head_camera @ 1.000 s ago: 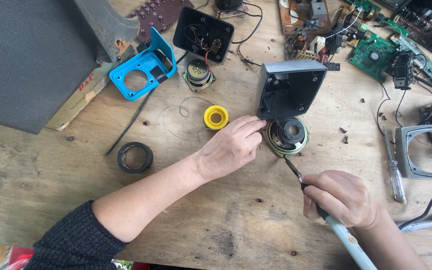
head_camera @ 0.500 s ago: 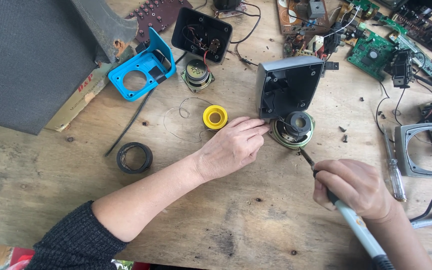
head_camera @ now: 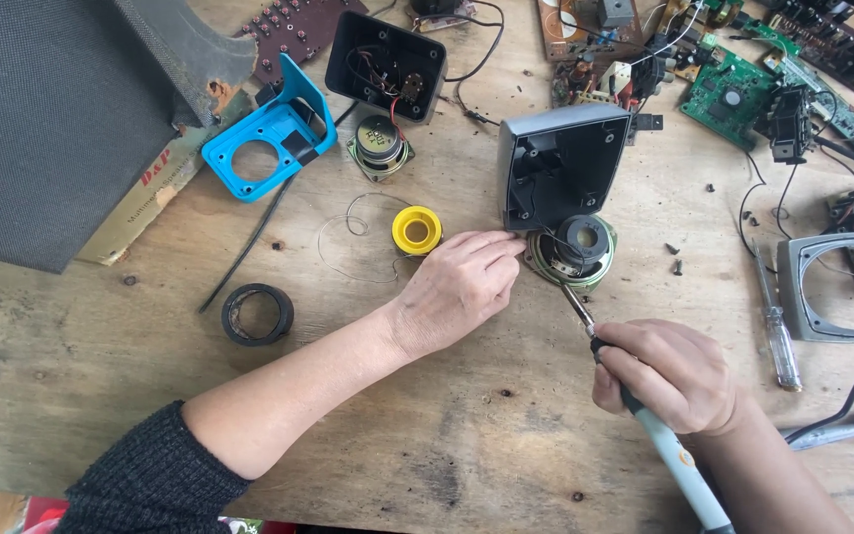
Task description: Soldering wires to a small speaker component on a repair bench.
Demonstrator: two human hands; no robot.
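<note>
Wooden, scarred workbench [head_camera: 368,396] is seen strewn with electronics as a small round loudspeaker driver with a black magnet and metal frame [head_camera: 573,250] is worked on, just below an opened grey plastic speaker housing [head_camera: 563,166]. A soldering iron with a pale blue-white handle [head_camera: 669,455] is gripped by the closed fingers of the right hand [head_camera: 669,376], its tip now brought up to the driver's rim from farther back a second ago. The left hand [head_camera: 457,287] is laid beside the driver, fingertips pinched together at the frame's left edge, seemingly on a thin wire; that cannot be confirmed. A yellow solder spool [head_camera: 416,229] sits just left of that hand. The joint appears to be under way.
</note>
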